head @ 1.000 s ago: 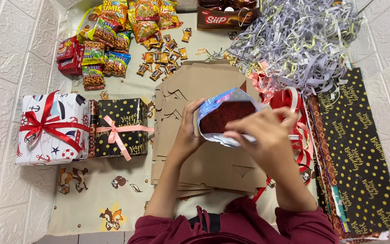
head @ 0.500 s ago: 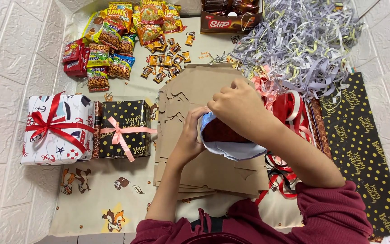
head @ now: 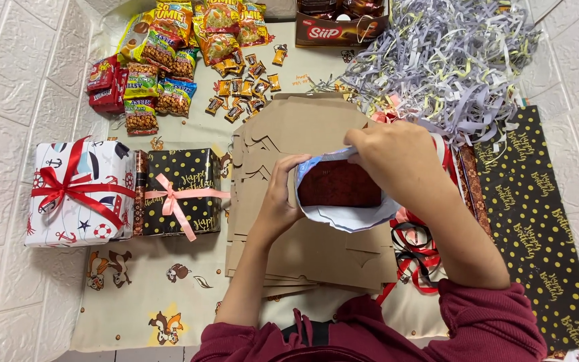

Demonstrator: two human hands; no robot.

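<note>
A dark red box lies half wrapped in pale blue and white paper, held above a stack of flat brown cardboard sheets. My left hand grips the left end of the box and its paper. My right hand reaches over the top edge and pinches the paper's far flap. Both sleeves are maroon.
Two wrapped gifts sit at the left: a white one with red ribbon and a black dotted one with pink ribbon. Snack packets and small sweets lie at the back, shredded grey paper at back right, black dotted wrapping paper and red ribbons at right.
My right hand has moved from the near side of the box up over its top and now holds the far paper flap. The box has turned more level.
</note>
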